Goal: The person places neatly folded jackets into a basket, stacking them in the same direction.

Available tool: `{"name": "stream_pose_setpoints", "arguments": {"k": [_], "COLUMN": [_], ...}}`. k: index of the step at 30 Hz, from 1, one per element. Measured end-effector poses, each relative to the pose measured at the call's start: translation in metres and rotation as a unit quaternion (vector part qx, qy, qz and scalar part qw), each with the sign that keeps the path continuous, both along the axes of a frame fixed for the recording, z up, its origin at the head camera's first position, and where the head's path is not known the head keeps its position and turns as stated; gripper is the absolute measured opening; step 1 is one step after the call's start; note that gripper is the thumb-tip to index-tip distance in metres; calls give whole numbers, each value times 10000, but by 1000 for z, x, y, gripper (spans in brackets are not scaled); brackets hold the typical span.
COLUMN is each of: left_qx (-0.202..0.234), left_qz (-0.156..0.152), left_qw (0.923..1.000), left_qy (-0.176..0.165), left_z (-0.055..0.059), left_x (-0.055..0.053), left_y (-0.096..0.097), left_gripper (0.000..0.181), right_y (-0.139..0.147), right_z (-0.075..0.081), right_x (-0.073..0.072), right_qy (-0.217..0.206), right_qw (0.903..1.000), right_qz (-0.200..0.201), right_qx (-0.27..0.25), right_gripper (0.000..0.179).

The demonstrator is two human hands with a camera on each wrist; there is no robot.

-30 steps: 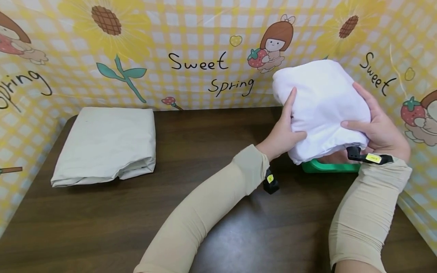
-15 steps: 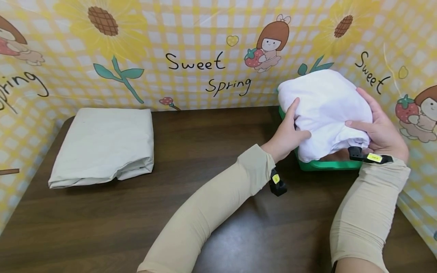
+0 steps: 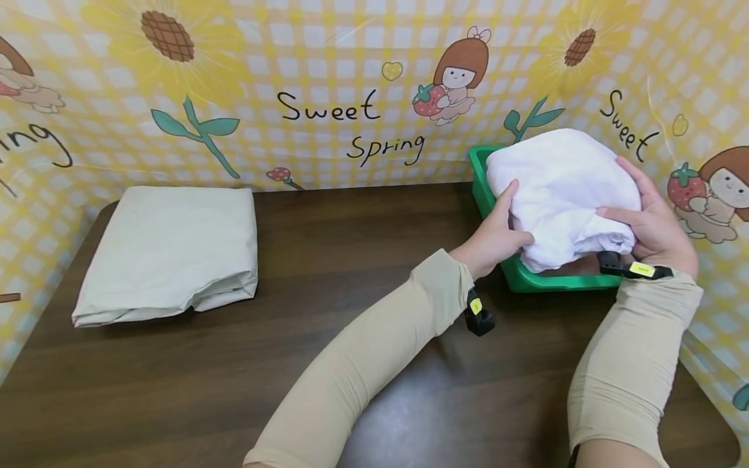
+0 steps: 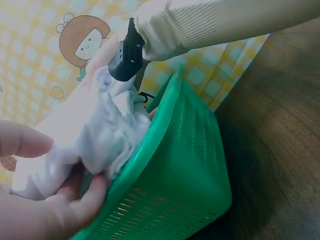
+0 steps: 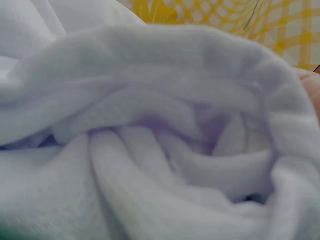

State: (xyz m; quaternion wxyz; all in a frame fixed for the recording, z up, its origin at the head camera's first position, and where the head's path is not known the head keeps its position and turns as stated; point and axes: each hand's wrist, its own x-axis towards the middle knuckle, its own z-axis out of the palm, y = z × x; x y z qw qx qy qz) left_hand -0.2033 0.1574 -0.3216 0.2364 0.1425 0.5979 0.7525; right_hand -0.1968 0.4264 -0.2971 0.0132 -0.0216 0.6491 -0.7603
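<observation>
A folded white cloth lies in the mouth of a green plastic basket at the right of the head view. My left hand grips the cloth's left side, thumb near the front and fingers along the edge. On the other side my right hand holds it, thumb on top. In the left wrist view the cloth bunches inside the basket's slotted wall, with left fingers at the rim. Close-up folds of the cloth fill the right wrist view.
A folded off-white sheet-like bundle lies on the left of the dark wooden table. A yellow checked curtain with printed figures stands behind and along both sides. The basket sits close to the back right curtain.
Both hands have lowered the white cloth into the basket, so more of the green rim shows at the left and front. The head view has shifted slightly.
</observation>
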Motion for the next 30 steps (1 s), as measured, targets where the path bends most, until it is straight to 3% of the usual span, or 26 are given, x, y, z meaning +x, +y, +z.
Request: {"name": "stream_pose_setpoints", "arguments": {"k": [4, 7, 9, 10, 13, 17, 19, 22, 23, 27, 30], "left_qx": [110, -63, -340, -517, -1100, -1557, -1610, -1532, -1491, -1325, -1220], "left_qz": [-222, -344, -431, -492, -667, -763, -724, -606, -580, -547, -604], "left_qw": [9985, 9980, 9978, 9972, 9911, 9808, 9795, 9816, 9824, 9842, 9852], "left_qy": [-481, -528, -362, -210, 352, 895, 973, 963, 961, 1041, 1045], "left_z": [-3, -7, -7, -7, -6, -6, -7, -11, -12, -17, -19], "left_x": [0, 2, 5, 6, 11, 14, 13, 11, 10, 6, 4], "left_y": [-2, -4, -6, -7, -12, -18, -21, -26, -28, -35, -42], "left_gripper": [93, 85, 76, 71, 57, 45, 40, 33, 31, 28, 27], "right_y": [7, 10, 11, 11, 11, 5, -1, -14, -19, -37, -50], "right_z": [-3, -7, -9, -9, -3, 13, 19, 26, 27, 26, 22], "right_x": [-8, -14, -18, -18, -16, -7, -3, -1, -1, 1, 3], "right_qy": [-197, -560, -883, -1015, -1383, -1457, -1314, -1081, -994, -883, -908], "right_qw": [9986, 9923, 9819, 9738, 9366, 8788, 8591, 8434, 8416, 8527, 8711], "right_qz": [-14, 76, 152, 215, 314, 194, 12, -360, -469, -788, -924], "right_qx": [488, 1101, 1667, 2022, 3204, 4540, 4947, 5251, 5288, 5089, 4738], "right_gripper": [88, 86, 86, 86, 85, 82, 79, 74, 72, 65, 62]}}
